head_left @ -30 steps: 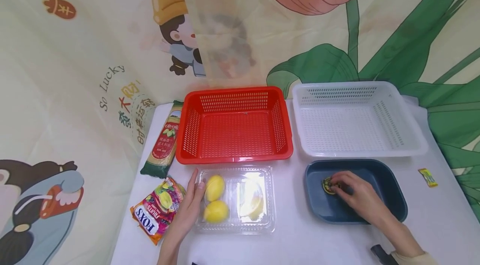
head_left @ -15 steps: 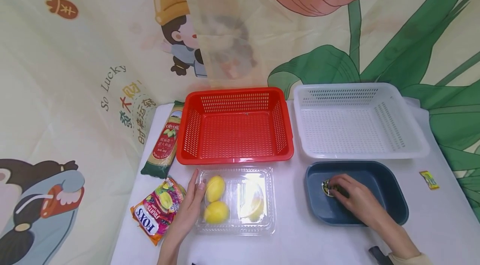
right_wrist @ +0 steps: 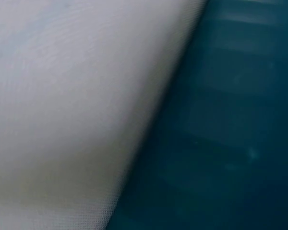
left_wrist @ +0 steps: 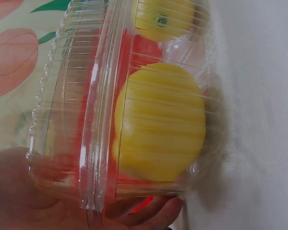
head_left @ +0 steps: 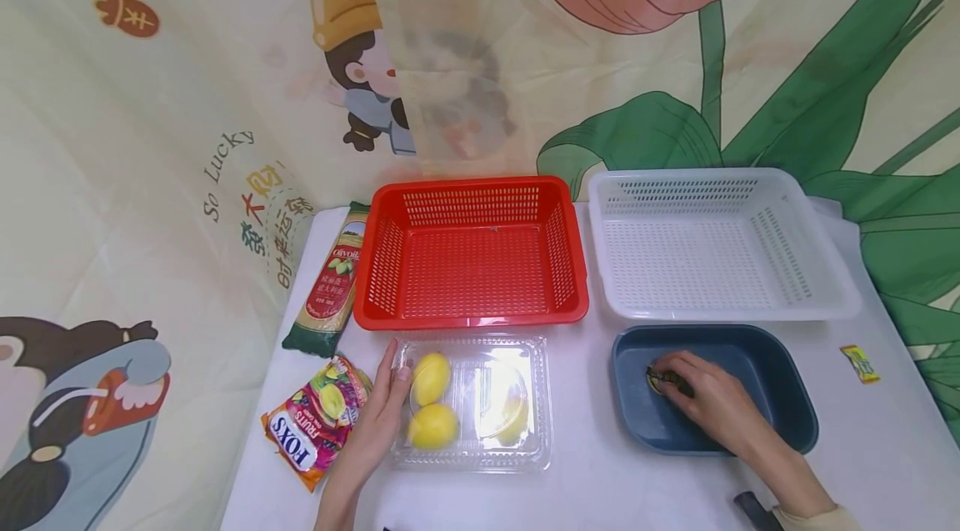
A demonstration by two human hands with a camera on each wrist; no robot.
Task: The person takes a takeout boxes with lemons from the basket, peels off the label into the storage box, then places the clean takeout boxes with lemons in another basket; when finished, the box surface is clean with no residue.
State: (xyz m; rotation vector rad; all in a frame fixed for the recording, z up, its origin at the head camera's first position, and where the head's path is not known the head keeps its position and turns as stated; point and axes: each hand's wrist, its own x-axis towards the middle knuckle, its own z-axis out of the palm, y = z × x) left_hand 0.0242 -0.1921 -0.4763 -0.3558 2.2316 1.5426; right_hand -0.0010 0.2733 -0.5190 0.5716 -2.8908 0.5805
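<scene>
My left hand [head_left: 379, 418] lies along the left side of a clear plastic clamshell box [head_left: 530, 448], fingers fairly straight and thumb near the lid's edge. Through the plastic show yellow lemons [head_left: 433, 426]; glare partly veils one on the right. In the left wrist view, a lemon [left_wrist: 161, 122] appears behind the ribbed wall, with fingers [left_wrist: 165, 215] below it. My right hand [head_left: 712, 398] reaches into a dark blue basin [head_left: 776, 381] and pinches a small round item with a dark and yellowish pattern [head_left: 654, 379], mostly hidden by the fingers. The right wrist view shows no hand.
Behind stand a red basket [head_left: 472, 273] and a white basket [head_left: 690, 256]. At left lie a pasta packet [head_left: 330, 289] and a FOX'S candy bag [head_left: 318, 418]. A small yellow-green wrapped sweet [head_left: 860, 363] lies right of the basin.
My right hand has shifted slightly left and down within the basin, and the round item has turned under its fingers. My left hand stays by the clamshell box.
</scene>
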